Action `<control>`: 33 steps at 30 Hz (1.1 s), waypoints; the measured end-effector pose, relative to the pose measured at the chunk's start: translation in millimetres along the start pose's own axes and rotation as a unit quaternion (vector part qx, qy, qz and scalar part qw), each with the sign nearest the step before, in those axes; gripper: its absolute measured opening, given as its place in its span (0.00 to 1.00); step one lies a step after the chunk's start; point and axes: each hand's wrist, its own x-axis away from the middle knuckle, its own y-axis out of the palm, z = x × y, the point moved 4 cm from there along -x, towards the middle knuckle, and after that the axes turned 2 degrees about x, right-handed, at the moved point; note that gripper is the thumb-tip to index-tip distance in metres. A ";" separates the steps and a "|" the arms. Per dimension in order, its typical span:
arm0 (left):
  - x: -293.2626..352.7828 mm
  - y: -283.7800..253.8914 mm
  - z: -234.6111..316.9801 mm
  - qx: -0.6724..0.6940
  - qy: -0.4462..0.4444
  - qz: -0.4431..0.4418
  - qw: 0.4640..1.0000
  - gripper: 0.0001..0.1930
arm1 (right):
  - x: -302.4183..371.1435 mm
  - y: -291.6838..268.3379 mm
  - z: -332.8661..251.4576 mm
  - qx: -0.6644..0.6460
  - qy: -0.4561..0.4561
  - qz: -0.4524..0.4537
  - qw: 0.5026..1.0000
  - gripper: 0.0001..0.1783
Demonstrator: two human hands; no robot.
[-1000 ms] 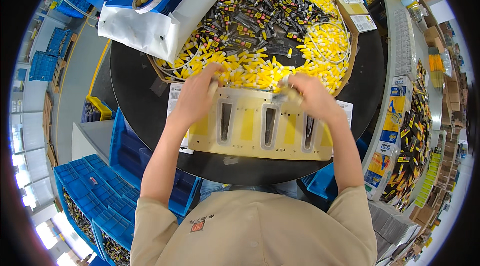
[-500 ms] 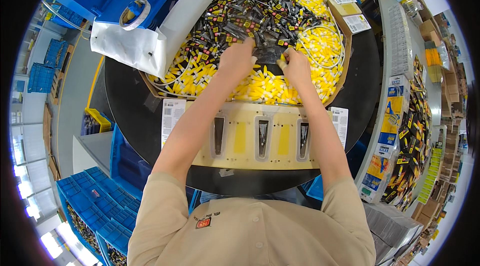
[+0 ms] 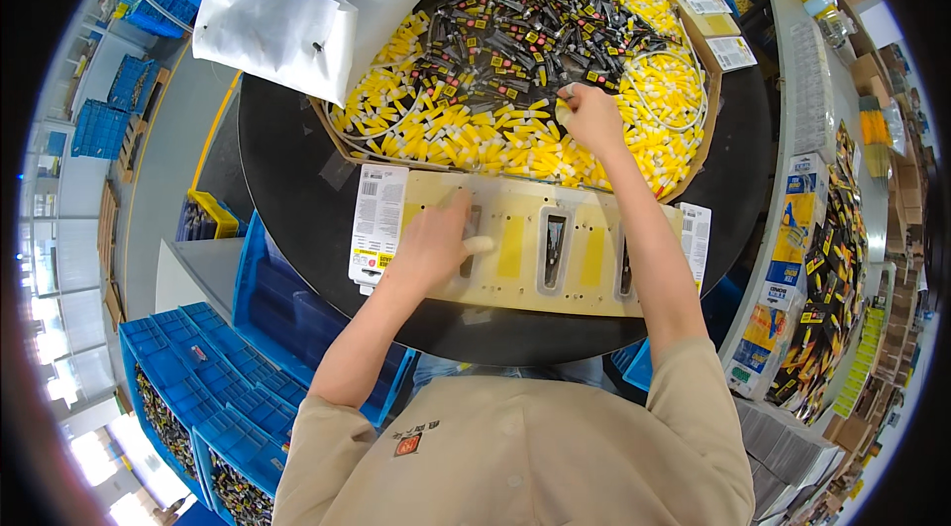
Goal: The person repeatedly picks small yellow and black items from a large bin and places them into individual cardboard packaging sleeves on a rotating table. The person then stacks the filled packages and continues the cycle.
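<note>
My left hand (image 3: 436,241) rests over the left part of a pale yellow board (image 3: 510,283), thumb and index finger apart, partly covering a slot with a dark insert. In the board's middle, a clear plastic blister (image 3: 554,247) holds a small black tube. Another black tube (image 3: 625,268) shows beside my right forearm. Above the pile behind the board, my right hand (image 3: 592,120) has its fingertips pinched together; what they hold, if anything, is hidden. Black tubes (image 3: 505,21) with yellow and red labels lie heaped there, with yellow-and-white nozzle caps (image 3: 475,135) around them.
Board and pile sit on a round black table (image 3: 287,199). Printed cards (image 3: 380,209) stick out at the board's left end. White sheeting (image 3: 272,41) borders the pile at left. Blue crates (image 3: 213,377) stand lower left; a shelf with packaged goods (image 3: 792,259) runs along the right.
My left hand has come back from the pile to the board's left slot, fingers now spread. My right hand remains over the pile, fingertips pinched. The whole view has shifted slightly.
</note>
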 end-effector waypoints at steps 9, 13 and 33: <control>-93.0 -33.4 -10.3 -0.074 -0.002 0.143 0.987 0.15 | 200.6 -37.3 -46.2 0.029 -0.411 -0.022 0.911 0.14; -140.1 -16.0 -6.8 -0.207 -0.093 0.022 0.974 0.13 | 221.8 -43.5 -34.0 0.016 -0.333 0.003 0.943 0.16; 52.7 -6.0 2.7 -0.097 0.298 -0.041 0.949 0.20 | 242.4 -80.3 167.1 0.223 0.361 0.078 0.902 0.36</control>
